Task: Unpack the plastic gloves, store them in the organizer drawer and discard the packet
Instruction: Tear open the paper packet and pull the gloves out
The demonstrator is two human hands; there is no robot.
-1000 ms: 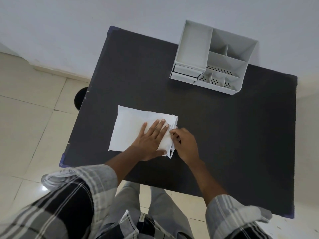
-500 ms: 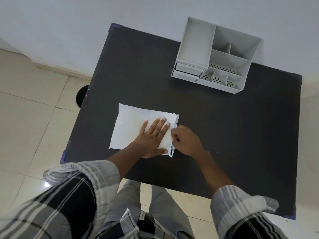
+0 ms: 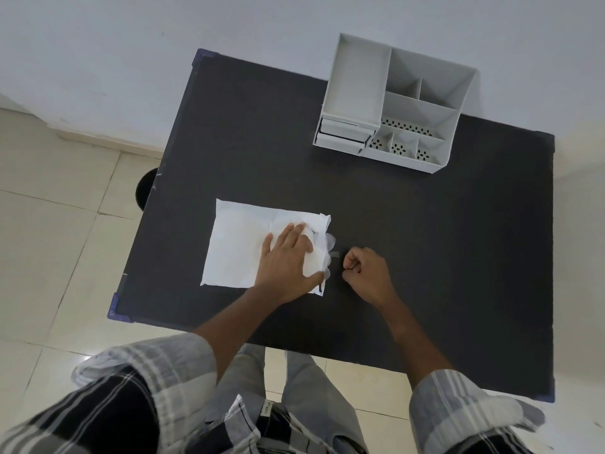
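A white gloves packet [image 3: 239,244] lies flat on the black table [image 3: 425,257], near its front left. My left hand [image 3: 288,260] presses down flat on the packet's right end, fingers spread. Just right of the packet's open end, my right hand [image 3: 365,273] is closed in a fist, pinching a thin clear plastic glove [image 3: 332,249] that stretches out of the opening. The grey organizer [image 3: 357,86] stands at the table's back right; its two small drawers [image 3: 343,136] at the front left are closed.
A dark round object [image 3: 144,191] sits on the tiled floor, partly hidden under the table's left edge. A white wall runs behind the table. My legs stand at the table's front edge.
My right hand has pulled away to the right from the packet's open end, drawing a clear glove out. The left hand stays pressed on the packet.
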